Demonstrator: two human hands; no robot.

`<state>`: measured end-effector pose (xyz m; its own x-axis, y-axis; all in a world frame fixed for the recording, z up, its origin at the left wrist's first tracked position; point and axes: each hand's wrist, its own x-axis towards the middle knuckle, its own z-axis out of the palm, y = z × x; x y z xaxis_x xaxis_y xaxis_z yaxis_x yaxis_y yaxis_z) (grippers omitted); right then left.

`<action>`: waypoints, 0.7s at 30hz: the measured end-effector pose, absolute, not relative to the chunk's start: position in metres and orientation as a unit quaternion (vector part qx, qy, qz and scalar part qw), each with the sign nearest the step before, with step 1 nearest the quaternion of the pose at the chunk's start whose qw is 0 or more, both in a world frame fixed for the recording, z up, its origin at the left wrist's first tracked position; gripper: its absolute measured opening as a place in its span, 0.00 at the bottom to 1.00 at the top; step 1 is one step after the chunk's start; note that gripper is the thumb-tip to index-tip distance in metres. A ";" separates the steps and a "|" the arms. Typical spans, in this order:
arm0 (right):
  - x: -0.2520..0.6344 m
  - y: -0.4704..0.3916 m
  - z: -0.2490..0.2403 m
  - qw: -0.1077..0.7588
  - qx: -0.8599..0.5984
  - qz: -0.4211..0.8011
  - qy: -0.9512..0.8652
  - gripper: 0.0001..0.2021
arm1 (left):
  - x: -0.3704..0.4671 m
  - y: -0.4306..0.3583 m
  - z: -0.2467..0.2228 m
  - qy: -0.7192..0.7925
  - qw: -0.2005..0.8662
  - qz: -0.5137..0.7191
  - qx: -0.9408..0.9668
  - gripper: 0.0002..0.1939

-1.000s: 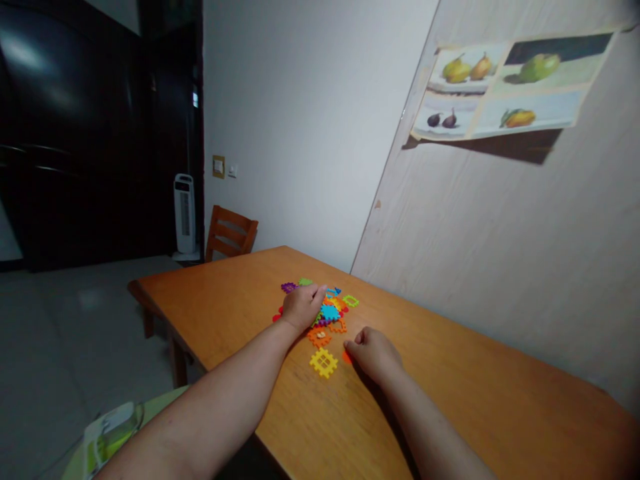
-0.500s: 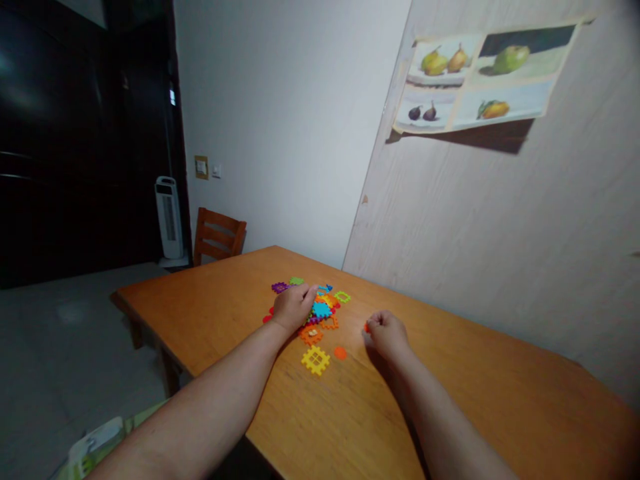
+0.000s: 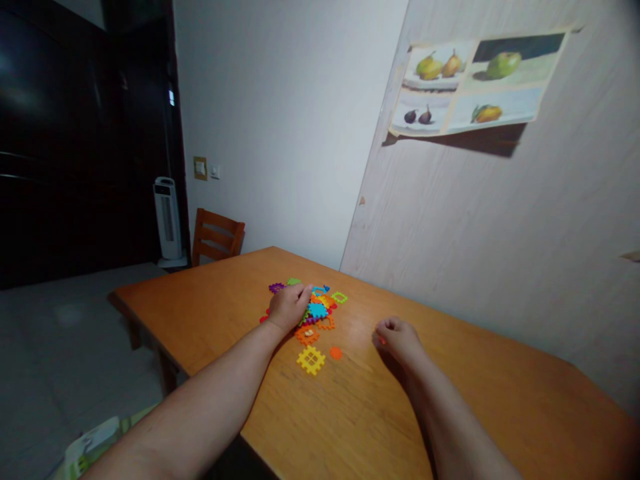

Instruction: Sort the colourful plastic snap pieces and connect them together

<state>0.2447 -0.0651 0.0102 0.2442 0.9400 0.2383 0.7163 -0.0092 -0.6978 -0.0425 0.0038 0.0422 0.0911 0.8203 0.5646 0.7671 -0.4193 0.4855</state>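
A pile of colourful plastic pieces lies on the wooden table, with a blue piece (image 3: 318, 310) on top. My left hand (image 3: 291, 305) rests at the pile's left side, its fingers curled and partly hidden; what they hold, if anything, cannot be made out. To the right, apart from the pile, my right hand (image 3: 397, 337) is closed in a pinch on a small orange piece (image 3: 383, 340). Nearer to me lie a yellow square piece (image 3: 311, 360) and an orange round piece (image 3: 335, 353). An orange piece (image 3: 307, 335) sits at the pile's front edge.
The wooden table (image 3: 320, 427) meets the wall along its far side. Behind its far left part stands a wooden chair (image 3: 218, 237), with a white tower heater (image 3: 167, 220) farther left. A fruit picture sheet (image 3: 475, 83) hangs on the wall.
My right hand has moved slightly right, away from the pile, with the orange piece. The whole view has shifted a little; my left hand stays at the pile.
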 end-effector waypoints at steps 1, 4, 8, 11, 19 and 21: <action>0.234 -0.064 0.009 0.368 -0.684 0.167 -0.608 0.07 | -0.042 0.003 0.043 0.538 0.034 0.406 0.738 0.26; 0.205 -0.067 0.005 0.334 -0.651 0.216 -0.646 0.05 | -0.041 0.001 0.045 0.534 0.041 0.402 0.743 0.26; 0.181 -0.076 0.008 0.264 -0.620 0.220 -0.705 0.12 | -0.040 -0.001 0.045 0.531 0.055 0.402 0.744 0.26; 0.175 -0.080 0.012 0.242 -0.626 0.201 -0.714 0.10 | -0.040 -0.001 0.042 0.524 0.055 0.411 0.744 0.26; 0.166 -0.084 0.016 0.230 -0.663 0.214 -0.679 0.06 | -0.036 -0.002 0.037 0.487 0.051 0.410 0.769 0.18; 0.164 -0.084 0.014 0.249 -0.657 0.218 -0.677 0.06 | -0.034 -0.003 0.036 0.473 0.047 0.406 0.781 0.13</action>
